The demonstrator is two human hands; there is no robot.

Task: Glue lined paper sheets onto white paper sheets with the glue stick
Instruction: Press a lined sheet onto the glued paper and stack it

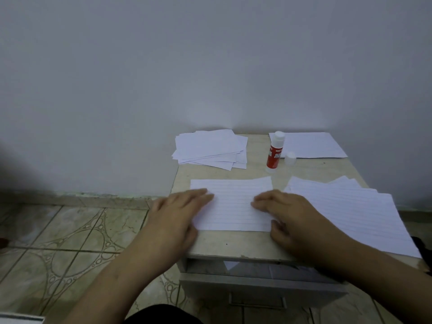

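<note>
Plain grey wall behind, patterned tile floor at left, small beige table with a half-open drawer under its near edge.

Near centre of the table: lined sheet, lying flat, presumably over a white sheet, though none shows beneath. Left hand flat on its left edge, fingers straight and pressing, gripping nothing. Right hand flat on its right part, fingers stretched leftward, thumb at the near edge, likewise grasping nothing. Slight blur on both, so probably smoothing the sheet down.

Far left: loose pile of white sheets, fanned unevenly. Far right: single sheet. Between them: glue stick, upright, red body, uncapped by the look of it, with cap just beside. Near right: stack of lined sheets, overhanging the table's near edge.

Handling, as a judgement: paper light, thin, limp, easily creased and apt to slide on the smooth top; best pressed with flat palms and stroked from middle outward, lifted only by a corner or edge pinch. Fresh glue likely to let the top sheet skate if pushed sideways. Glue stick light and rigid, easily toppled; best taken round the red barrel.
</note>
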